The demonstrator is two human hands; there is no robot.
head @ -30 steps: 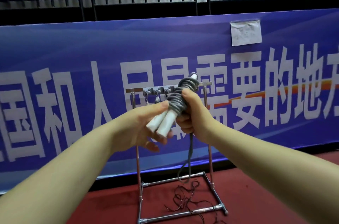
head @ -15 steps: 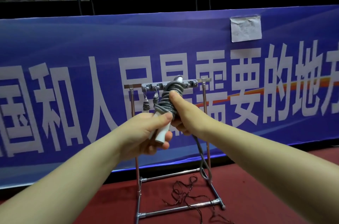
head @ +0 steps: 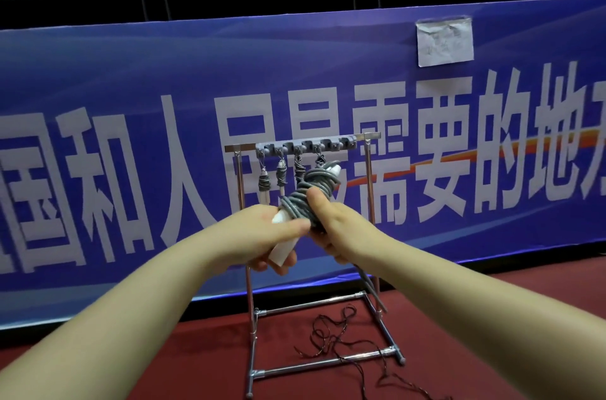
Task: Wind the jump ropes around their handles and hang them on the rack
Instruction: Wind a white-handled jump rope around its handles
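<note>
I hold a jump rope (head: 303, 199) with white handles and grey cord wound round them, in front of the metal rack (head: 369, 176). My left hand (head: 262, 235) grips the lower white ends of the handles. My right hand (head: 331, 225) holds the wound grey coil, thumb on top. A loose grey tail (head: 372, 291) hangs from under my right hand towards the floor. Several wound ropes (head: 281, 171) hang from the grey hook bar (head: 305, 147) on the rack's top rail.
A tangle of thin dark cord (head: 337, 334) lies on the red floor inside the rack's base. Behind the rack stands a blue banner (head: 131, 78) with white characters and a taped paper note (head: 444, 42). Dark railings and seats rise above.
The view has tilted down, showing more of the rack's hooks and hung ropes. My hands have lowered the bundle slightly below the hook bar; the loose tail has grown shorter.
</note>
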